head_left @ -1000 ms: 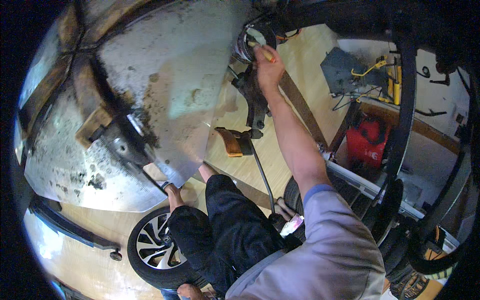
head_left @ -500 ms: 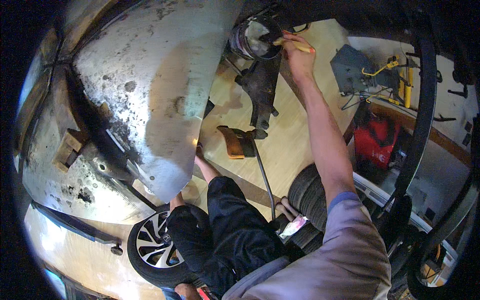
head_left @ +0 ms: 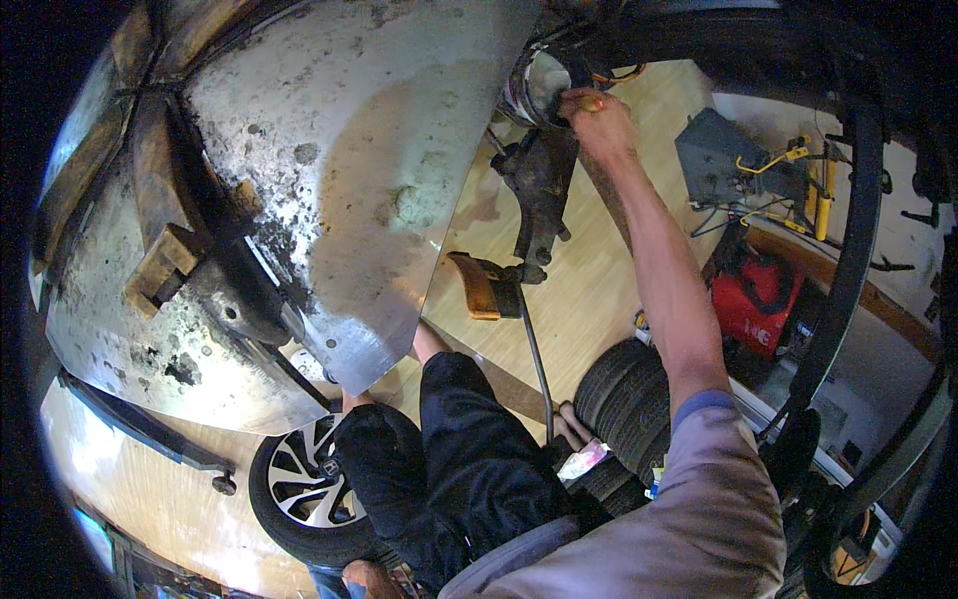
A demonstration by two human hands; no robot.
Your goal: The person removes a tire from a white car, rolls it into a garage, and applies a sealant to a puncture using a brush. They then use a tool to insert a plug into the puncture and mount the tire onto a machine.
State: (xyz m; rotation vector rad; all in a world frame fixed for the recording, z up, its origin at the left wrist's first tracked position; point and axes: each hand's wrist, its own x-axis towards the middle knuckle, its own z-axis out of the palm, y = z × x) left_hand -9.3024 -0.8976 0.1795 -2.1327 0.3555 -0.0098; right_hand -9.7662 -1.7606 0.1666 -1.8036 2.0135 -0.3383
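Observation:
My right hand (head_left: 602, 122) is closed round the wooden handle of a brush (head_left: 594, 103), at the rim of a round can (head_left: 548, 82) with pale contents. The handle's orange end points up toward me, and the bristles are hidden. At the lower edge, part of my left hand (head_left: 369, 576) shows beside something blue; its fingers cannot be made out. A large bare-metal panel (head_left: 369, 200) with dark pitted patches fills the upper left. A damp-looking, darker area spreads across its right part.
Below the can stands a dark metal jack (head_left: 539, 195) with a long bar. An alloy wheel (head_left: 314, 479) lies left of my legs, and stacked tyres (head_left: 627, 399) stand to the right. Farther right are a red case (head_left: 756, 299) and a dark upright post (head_left: 858, 230).
The view has shifted, so the panel and can appear farther right. My right hand has turned at the can, and the brush handle now points more toward me.

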